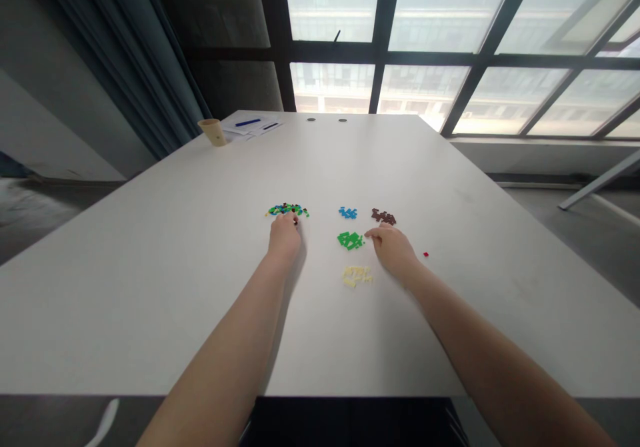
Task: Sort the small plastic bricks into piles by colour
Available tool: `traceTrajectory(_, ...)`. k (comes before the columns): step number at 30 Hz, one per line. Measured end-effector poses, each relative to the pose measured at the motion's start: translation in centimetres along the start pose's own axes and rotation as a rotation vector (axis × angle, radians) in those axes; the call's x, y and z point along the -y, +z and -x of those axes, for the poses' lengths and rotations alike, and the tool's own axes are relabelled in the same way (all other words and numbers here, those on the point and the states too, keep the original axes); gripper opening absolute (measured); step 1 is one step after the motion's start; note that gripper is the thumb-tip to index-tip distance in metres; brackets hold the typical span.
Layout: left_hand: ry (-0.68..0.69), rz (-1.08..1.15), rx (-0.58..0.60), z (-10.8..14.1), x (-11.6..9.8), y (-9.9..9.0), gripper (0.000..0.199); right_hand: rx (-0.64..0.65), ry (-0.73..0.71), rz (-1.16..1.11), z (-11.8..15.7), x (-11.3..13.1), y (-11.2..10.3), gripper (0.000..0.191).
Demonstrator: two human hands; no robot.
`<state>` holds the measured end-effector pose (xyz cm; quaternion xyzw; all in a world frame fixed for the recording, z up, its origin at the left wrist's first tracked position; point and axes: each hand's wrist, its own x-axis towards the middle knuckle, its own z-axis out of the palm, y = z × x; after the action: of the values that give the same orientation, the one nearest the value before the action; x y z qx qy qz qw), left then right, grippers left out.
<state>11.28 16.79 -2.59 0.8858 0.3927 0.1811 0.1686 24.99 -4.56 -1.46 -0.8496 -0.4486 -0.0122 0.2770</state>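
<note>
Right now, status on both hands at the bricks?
Left hand at the mixed brick pile. Right hand beside the green bricks, below the brown bricks. Lone red brick right of it.

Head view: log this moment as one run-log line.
left hand: at mixed bricks | right hand: beside green bricks | also: blue bricks, brown bricks, yellow bricks

The left hand (285, 237) touches a mixed pile of tiny bricks (287, 211); the open right hand (393, 250) lies just beside a green pile (350, 240); both are on a white table (175, 267).
</note>
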Motion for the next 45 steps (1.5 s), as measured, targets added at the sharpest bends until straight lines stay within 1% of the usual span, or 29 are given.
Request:
traceTrajectory(5, -0.022, 0.050, 0.015, -0.1, -0.1, -0.2, 0.030, -0.077, -0.038, -0.017, 0.0, -0.9, -1.0, 0.024)
traceTrajectory(8, -0.027, 0.053, 0.023, 0.1, -0.3, -0.4, 0.033, -0.107, -0.029, -0.038, -0.2, -1.5, -1.4, 0.021)
traceTrajectory(12, -0.038, -0.020, 0.035, 0.8, -0.7, -1.0, 0.037, -0.078, -0.002, -0.042, -0.3, -1.5, -1.6, 0.021)
traceTrajectory(15, -0.089, -0.063, 0.062, 1.1, -1.1, -1.5, 0.036, -0.056, -0.011, -0.035, -0.2, -1.1, -1.7, 0.021)
traceTrajectory(17, -0.112, -0.063, 0.083, 1.1, -1.2, -1.7, 0.034, -0.052, -0.019, -0.036, -0.1, -0.9, -1.7, 0.021)
traceTrajectory(19, -0.120, -0.012, 0.077, 1.0, -1.3, -1.8, 0.031, -0.053, -0.016, -0.041, -0.1, -0.8, -1.8, 0.020)
traceTrajectory(23, -0.063, 0.175, 0.049, 0.8, -1.6, -1.7, 0.025, -0.063, -0.008, -0.043, -0.1, -1.0, -1.9, 0.019)
traceTrajectory(25, -0.023, 0.275, 0.100, 0.9, -2.1, -1.6, 0.020, -0.080, -0.020, -0.046, -0.2, -1.0, -1.9, 0.019)
traceTrajectory(27, -0.034, 0.535, 0.211, 1.2, -3.0, -1.6, 0.015, -0.112, -0.043, -0.065, -0.2, -0.8, -1.9, 0.019)
traceTrajectory(30, -0.155, 1.081, 0.383, 2.2, -4.8, -1.4, 0.016, -0.178, -0.114, -0.121, 0.1, 0.0, -2.3, 0.017)
traceTrajectory(31, -0.197, 1.211, 0.417, 2.7, -5.4, -1.4, 0.018, -0.207, -0.150, -0.140, 0.2, 0.4, -2.5, 0.017)
traceTrajectory(33, -0.256, 1.388, 0.456, 3.6, -6.5, -1.3, 0.023, -0.269, -0.236, -0.167, 0.5, 1.3, -2.9, 0.020)
traceTrajectory(35, -0.277, 1.496, 0.489, 4.6, -7.4, -1.3, 0.027, -0.317, -0.326, -0.178, 0.8, 2.0, -3.2, 0.021)
traceTrajectory(38, -0.282, 1.601, 0.558, 5.8, -8.3, -1.3, 0.027, -0.331, -0.428, -0.180, 1.0, 2.6, -3.4, 0.013)
traceTrajectory(41, -0.281, 1.637, 0.608, 6.5, -8.8, -1.4, 0.023, -0.327, -0.466, -0.188, 1.2, 2.9, -3.4, 0.009)
traceTrajectory(45, -0.277, 1.653, 0.619, 7.0, -9.0, -1.3, 0.021, -0.340, -0.480, -0.189, 1.2, 3.0, -3.1, 0.007)
